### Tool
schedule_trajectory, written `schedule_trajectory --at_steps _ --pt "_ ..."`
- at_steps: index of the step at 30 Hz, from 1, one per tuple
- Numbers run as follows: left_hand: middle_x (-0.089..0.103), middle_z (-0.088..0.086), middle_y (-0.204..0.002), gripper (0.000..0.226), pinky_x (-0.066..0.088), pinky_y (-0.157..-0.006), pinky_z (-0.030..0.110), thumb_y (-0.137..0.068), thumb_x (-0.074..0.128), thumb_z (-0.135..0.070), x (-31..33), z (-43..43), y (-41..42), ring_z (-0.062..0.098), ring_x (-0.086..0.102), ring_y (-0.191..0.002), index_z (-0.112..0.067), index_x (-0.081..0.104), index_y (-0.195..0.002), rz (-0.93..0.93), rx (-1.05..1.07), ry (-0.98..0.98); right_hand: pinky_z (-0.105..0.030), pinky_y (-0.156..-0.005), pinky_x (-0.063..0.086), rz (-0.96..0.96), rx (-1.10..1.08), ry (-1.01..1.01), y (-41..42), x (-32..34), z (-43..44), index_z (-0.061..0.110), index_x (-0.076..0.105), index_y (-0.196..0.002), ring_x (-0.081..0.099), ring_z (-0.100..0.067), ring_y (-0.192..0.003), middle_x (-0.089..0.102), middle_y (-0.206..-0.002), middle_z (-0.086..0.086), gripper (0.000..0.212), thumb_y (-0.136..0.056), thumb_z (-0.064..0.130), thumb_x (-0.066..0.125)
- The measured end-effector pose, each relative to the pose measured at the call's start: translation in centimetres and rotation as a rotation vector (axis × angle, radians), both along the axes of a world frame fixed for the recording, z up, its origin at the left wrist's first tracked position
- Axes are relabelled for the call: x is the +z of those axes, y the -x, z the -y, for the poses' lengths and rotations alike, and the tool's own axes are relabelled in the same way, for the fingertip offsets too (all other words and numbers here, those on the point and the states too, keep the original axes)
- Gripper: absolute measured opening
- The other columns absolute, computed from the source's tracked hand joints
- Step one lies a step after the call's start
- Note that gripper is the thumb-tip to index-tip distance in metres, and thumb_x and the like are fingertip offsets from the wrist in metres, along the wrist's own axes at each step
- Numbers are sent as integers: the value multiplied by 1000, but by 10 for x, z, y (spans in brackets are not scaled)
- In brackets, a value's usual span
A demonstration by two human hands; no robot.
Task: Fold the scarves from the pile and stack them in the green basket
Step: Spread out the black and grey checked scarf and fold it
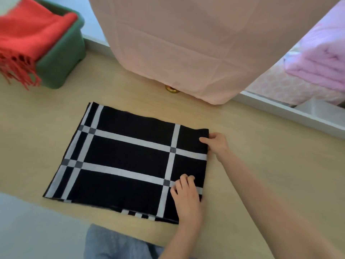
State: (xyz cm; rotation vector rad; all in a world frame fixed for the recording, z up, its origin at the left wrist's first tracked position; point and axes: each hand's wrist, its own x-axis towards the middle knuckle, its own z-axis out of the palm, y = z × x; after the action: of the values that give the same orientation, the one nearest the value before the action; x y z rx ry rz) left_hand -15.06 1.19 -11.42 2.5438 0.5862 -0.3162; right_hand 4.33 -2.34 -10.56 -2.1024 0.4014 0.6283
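A black scarf with white grid stripes (127, 157) lies folded flat on the wooden table (261, 165). My left hand (186, 197) is at its near right corner, fingers curled over the fabric's edge. My right hand (216, 144) pinches the far right corner, thumb on top. The green basket (61, 58) stands at the far left with a folded red fringed scarf (29, 32) in it, its fringe hanging over the front rim.
A large pink fabric-covered object (196, 43) stands at the back of the table, a brass knob (171, 89) at its foot. Folded pink bedding (321, 60) lies beyond the table at the right. My jeans (119, 243) show below the near edge.
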Motion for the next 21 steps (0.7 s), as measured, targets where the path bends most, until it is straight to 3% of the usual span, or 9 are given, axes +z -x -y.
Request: schedule_trajectory --at_steps 2,5,7,9,13,16,21 --pt "56 0 -93 58 51 -67 35 -46 88 -43 -3 -3 2 19 56 -77 -20 63 -93 57 48 2 -43 -80 54 59 -9 -20 -3 1 -4 7 58 -100 63 -26 -91 65 -103 -11 25 -81 14 72" --pt "59 -9 -84 38 49 -59 25 -57 84 -24 -1 -13 9 11 57 -70 -24 64 -89 131 122 116 -46 -79 54 136 54 -46 0 10 -13 11 56 -95 64 -28 -93 65 -101 -11 19 -82 15 70" --pt "63 -11 -97 26 47 -61 18 -83 66 -19 11 -28 14 6 57 -74 -24 61 -108 114 230 281 -38 -67 55 163 93 -81 4 22 -24 8 58 -99 65 -24 -88 66 -101 -10 20 -85 17 68" --pt "60 -16 -110 29 47 -68 13 -96 51 -23 23 -47 21 0 57 -79 -25 54 -124 128 370 385 -26 -51 50 187 118 -140 7 34 -42 8 58 -102 65 -17 -78 66 -99 -9 20 -86 17 67" --pt "62 -19 -99 23 51 -75 16 -95 53 -23 55 -102 36 -6 58 -87 -27 58 -118 267 540 521 -22 -44 49 241 154 -227 13 60 -101 6 58 -108 65 -13 -69 64 -97 -7 23 -88 16 64" --pt "64 -16 -92 20 50 -70 14 -94 55 -19 77 -154 46 -6 58 -85 -31 61 -108 341 579 538 -24 -47 54 255 204 -291 21 76 -159 8 55 -108 66 -16 -69 62 -96 -7 21 -89 14 63" --pt "62 -19 -97 19 44 -74 13 -94 53 -21 92 -241 66 -6 57 -93 -34 58 -108 404 701 544 -24 -45 53 248 239 -352 37 79 -260 10 51 -95 66 -21 -62 62 -90 -12 10 -90 12 59"
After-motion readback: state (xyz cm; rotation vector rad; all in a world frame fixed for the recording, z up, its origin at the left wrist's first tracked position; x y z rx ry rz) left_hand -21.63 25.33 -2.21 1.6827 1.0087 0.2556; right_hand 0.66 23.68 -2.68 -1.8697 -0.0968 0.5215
